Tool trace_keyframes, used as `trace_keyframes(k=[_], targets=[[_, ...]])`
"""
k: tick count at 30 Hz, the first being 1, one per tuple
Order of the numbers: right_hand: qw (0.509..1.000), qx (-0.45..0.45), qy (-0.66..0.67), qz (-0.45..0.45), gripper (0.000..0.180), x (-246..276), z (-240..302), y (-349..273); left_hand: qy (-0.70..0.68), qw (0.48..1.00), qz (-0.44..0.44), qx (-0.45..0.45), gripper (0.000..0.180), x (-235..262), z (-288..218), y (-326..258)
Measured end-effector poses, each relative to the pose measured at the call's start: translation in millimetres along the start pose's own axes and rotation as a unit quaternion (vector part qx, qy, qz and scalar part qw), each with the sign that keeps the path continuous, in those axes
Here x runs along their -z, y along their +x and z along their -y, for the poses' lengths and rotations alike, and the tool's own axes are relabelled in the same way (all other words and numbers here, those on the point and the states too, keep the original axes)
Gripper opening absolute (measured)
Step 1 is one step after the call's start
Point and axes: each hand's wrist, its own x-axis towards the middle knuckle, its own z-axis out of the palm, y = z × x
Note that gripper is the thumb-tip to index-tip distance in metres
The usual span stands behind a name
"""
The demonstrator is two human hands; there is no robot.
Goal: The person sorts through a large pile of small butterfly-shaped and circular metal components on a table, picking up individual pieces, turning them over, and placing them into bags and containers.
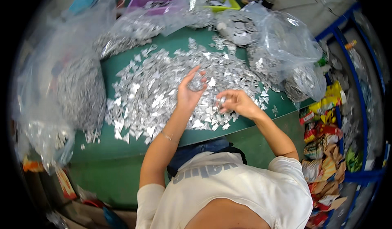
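Note:
A broad heap of small, flat silver pieces (151, 78), cut in irregular shapes, is spread over the green table. Above its middle, my left hand (188, 95) is turned palm up, with curled fingers cupping a few silver pieces (196, 83). To its right, my right hand (240, 102) is closed in a pinch around a small silver piece (221, 101) at the fingertips. The hands are apart, both over the near part of the heap. Blur hides the exact shape of the pieces in them.
A large clear bag (79, 92) packed with silver pieces stands at the left. More filled bags (281, 45) line the right and far sides. Purple (134, 1) and lime-green (232, 2) bins sit behind. Blue shelving (347, 51) and colourful packets (322, 147) are at the right.

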Motion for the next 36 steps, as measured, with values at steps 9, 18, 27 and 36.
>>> trace_keyframes(k=[9,18,27,36], targets=[[0.951,0.225,-0.08,-0.196,0.023,47.6,62.2,-36.8,0.006,1.0,0.003,0.022,0.031,4.2,-0.2,0.0],[0.977,0.068,-0.198,0.048,0.015,29.7,49.8,33.1,0.023,1.0,0.003,0.012,0.034,5.1,4.2,0.2],[0.952,0.029,0.304,-0.023,0.019,-44.4,80.1,236.8,0.008,1.0,0.008,0.027,0.036,6.2,-0.4,0.8],[0.823,0.164,0.358,-0.409,0.027,-6.8,132.6,316.2,-0.015,0.999,-0.008,0.034,0.037,2.9,-1.4,-1.0]])
